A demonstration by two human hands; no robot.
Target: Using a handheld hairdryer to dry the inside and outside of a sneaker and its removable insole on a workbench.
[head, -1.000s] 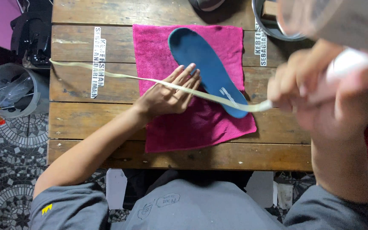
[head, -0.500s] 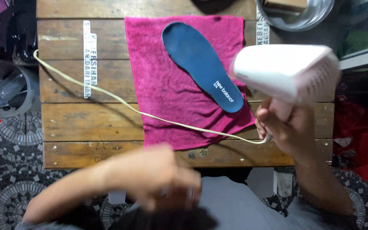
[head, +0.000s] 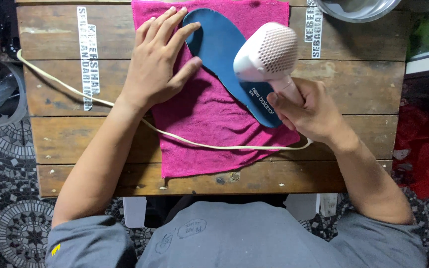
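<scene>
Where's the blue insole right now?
In the head view, the blue insole lies diagonally on the pink towel at the table's upper middle, between the left hand pressing its edge and the hair dryer in the right hand.

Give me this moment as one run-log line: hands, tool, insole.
left hand: flat on pink towel, fingers touching blue insole | right hand: grips pale pink hair dryer above insole | cord: trails across towel

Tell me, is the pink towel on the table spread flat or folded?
Spread flat. The pink towel lies open on the wooden table, with the blue insole on it; no fold is visible.
</scene>
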